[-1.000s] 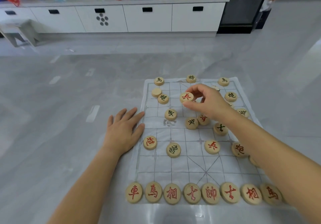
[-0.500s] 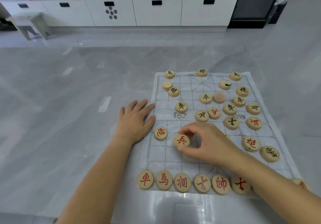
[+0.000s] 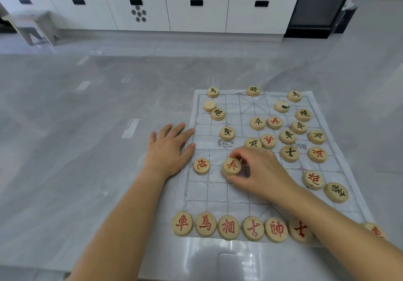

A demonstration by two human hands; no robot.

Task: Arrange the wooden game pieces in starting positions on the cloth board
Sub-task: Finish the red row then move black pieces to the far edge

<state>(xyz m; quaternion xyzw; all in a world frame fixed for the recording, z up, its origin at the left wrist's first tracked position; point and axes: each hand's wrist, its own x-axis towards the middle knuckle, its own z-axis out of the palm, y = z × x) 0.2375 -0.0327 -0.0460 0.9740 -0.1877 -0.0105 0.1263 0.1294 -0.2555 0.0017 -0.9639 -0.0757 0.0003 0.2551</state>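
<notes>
A white cloth board (image 3: 218, 195) with a printed grid lies on the grey floor. My right hand (image 3: 259, 171) pinches a round wooden piece with a red character (image 3: 231, 166) on the board's near-left part. Just left of it sits another red piece (image 3: 201, 165). My left hand (image 3: 169, 150) lies flat, fingers straight, pressing the cloth's left edge. A row of red pieces (image 3: 229, 227) lines the near edge. Several red and black-marked pieces (image 3: 290, 136) are scattered over the far and right part.
A black-marked piece (image 3: 336, 192) lies at the cloth's right edge near a red one (image 3: 313, 179). White cabinets (image 3: 196, 12) with cluttered tops line the far wall. A grey stool (image 3: 32, 27) stands far left. A dark cabinet (image 3: 316, 6) is far right.
My right hand carried the red piece from the board's far middle to the near-left part and set it down beside the red piece there. My left hand stayed put.
</notes>
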